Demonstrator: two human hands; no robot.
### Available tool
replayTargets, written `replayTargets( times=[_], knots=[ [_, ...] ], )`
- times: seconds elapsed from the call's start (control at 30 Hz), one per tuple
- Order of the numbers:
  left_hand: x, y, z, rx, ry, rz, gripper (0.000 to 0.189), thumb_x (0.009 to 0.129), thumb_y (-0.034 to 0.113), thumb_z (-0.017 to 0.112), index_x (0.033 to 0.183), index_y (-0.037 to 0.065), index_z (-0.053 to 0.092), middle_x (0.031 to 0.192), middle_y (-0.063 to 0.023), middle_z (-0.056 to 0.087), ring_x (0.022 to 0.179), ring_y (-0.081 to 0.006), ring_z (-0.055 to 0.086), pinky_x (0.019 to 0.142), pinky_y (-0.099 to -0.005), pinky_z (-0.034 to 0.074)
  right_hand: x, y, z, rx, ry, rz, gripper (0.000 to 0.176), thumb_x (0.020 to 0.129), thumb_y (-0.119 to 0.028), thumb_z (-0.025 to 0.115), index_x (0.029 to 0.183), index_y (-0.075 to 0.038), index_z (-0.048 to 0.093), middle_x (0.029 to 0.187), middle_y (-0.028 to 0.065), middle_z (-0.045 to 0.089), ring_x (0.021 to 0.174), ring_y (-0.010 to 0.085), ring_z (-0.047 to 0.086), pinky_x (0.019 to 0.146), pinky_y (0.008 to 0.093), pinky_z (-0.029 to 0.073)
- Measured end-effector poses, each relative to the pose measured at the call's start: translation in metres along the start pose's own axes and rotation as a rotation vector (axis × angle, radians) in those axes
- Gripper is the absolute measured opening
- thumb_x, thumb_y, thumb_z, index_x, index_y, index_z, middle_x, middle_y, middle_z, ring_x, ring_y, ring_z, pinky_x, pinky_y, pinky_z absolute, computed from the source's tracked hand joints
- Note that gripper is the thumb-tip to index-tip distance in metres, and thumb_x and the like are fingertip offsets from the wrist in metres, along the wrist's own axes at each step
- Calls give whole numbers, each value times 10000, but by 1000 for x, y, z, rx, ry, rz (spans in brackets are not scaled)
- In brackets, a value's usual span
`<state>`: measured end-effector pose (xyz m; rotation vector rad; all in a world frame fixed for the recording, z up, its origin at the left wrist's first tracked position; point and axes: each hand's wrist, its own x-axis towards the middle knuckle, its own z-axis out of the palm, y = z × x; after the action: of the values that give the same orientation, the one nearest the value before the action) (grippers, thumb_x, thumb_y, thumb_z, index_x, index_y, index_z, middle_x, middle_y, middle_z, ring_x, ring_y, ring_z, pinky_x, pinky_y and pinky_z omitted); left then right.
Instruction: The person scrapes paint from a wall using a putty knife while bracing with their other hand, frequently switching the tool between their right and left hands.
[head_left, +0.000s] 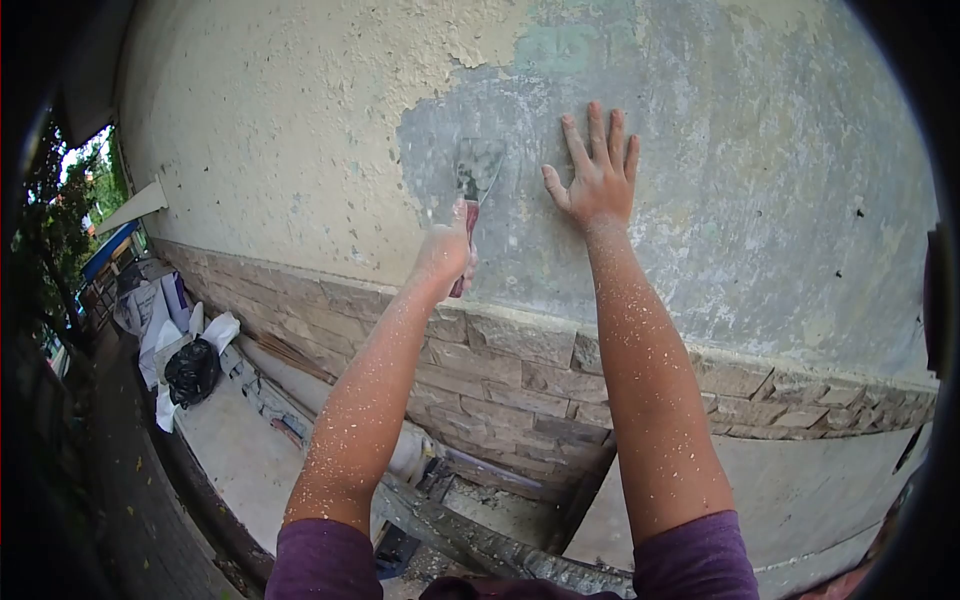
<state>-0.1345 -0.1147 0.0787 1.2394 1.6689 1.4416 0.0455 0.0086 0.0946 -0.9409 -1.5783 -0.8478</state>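
The wall (270,130) has old cream paint that looks rough, bumpy and flaky. Where the paint is off, the bare patch (720,200) is grey and green, dull and smoother, with scratch marks. The scraper (478,175) in the left hand (445,250) has a flat metal blade, dull and dusty, and a dark red handle. The right hand (597,180) and both arms are dotted with dry white crumbs. The sleeves (700,560) are soft purple cloth. The stone blocks (500,370) below are brown and rough. The black bag (190,370) is shiny plastic.
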Motion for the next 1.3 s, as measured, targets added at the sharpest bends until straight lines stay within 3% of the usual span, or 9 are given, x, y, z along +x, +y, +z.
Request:
replayTargets(
  times=[0.1, 0.17, 0.37, 0.6, 0.7, 0.77, 0.97, 1.17, 1.3],
  knots=[
    [12, 31, 10, 23, -14, -9, 612, 978, 603, 266, 735, 74, 455, 556, -15, 452, 443, -145, 447, 418, -308, 401, 1, 0, 1, 30, 0, 10, 698, 814, -559, 565, 1436, -280, 416, 1589, 17, 164, 1472, 261, 82, 1177, 494, 74],
    [21, 86, 12, -74, 64, 148, 623, 981, 599, 256, 732, 67, 464, 548, -18, 446, 433, -148, 443, 412, -318, 395, 5, 0, -1, 29, 1, 8, 700, 814, -558, 566, 1437, -278, 416, 1590, 17, 162, 1472, 261, 82, 1177, 494, 73],
    [-4, -7, 22, -64, 28, 10, 625, 983, 592, 257, 742, 57, 473, 567, -25, 456, 442, -150, 447, 423, -313, 401, -5, 0, -1, 21, -20, -6, 710, 805, -558, 575, 1437, -276, 416, 1590, 26, 158, 1473, 270, 77, 1176, 497, 70],
    [33, 107, -6, -154, 36, 180, 619, 971, 612, 268, 736, 71, 455, 567, -16, 443, 447, -136, 441, 414, -310, 397, 1, -1, 0, 0, -15, 4, 705, 811, -558, 570, 1438, -274, 416, 1592, 25, 150, 1473, 272, 71, 1176, 498, 69],
    [23, 61, -9, -124, 37, 164, 625, 966, 624, 264, 718, 79, 443, 566, -14, 444, 447, -134, 440, 411, -305, 394, 1, 0, -2, -12, -25, 0, 709, 805, -553, 578, 1436, -273, 418, 1592, 23, 152, 1473, 267, 70, 1178, 494, 69],
    [7, 22, -8, -16, 57, -36, 671, 976, 586, 276, 659, 41, 504, 556, -65, 487, 447, -197, 502, 419, -340, 422, -2, -1, -1, 7, -23, 1, 709, 805, -552, 580, 1436, -274, 418, 1591, 22, 154, 1474, 264, 70, 1178, 494, 69],
    [66, 109, -26, -187, 121, 163, 625, 962, 641, 247, 759, 83, 443, 563, 1, 420, 418, -129, 409, 399, -291, 378, 3, 1, 0, 25, 4, 13, 699, 805, -543, 584, 1431, -275, 427, 1588, 17, 169, 1471, 257, 90, 1180, 488, 76],
    [23, 36, -11, -162, 20, 32, 607, 960, 647, 247, 754, 100, 413, 565, 13, 413, 424, -116, 399, 394, -289, 372, -1, 0, -3, 32, -4, 16, 696, 799, -544, 590, 1423, -278, 438, 1586, 7, 175, 1469, 248, 105, 1184, 475, 86],
    [39, 65, -19, -128, 20, 113, 579, 969, 625, 256, 772, 105, 419, 565, 18, 411, 426, -107, 393, 394, -284, 369, 1, -2, 0, 48, 13, 28, 689, 802, -536, 591, 1422, -277, 440, 1585, 8, 178, 1469, 247, 107, 1184, 474, 85]
  ],
)
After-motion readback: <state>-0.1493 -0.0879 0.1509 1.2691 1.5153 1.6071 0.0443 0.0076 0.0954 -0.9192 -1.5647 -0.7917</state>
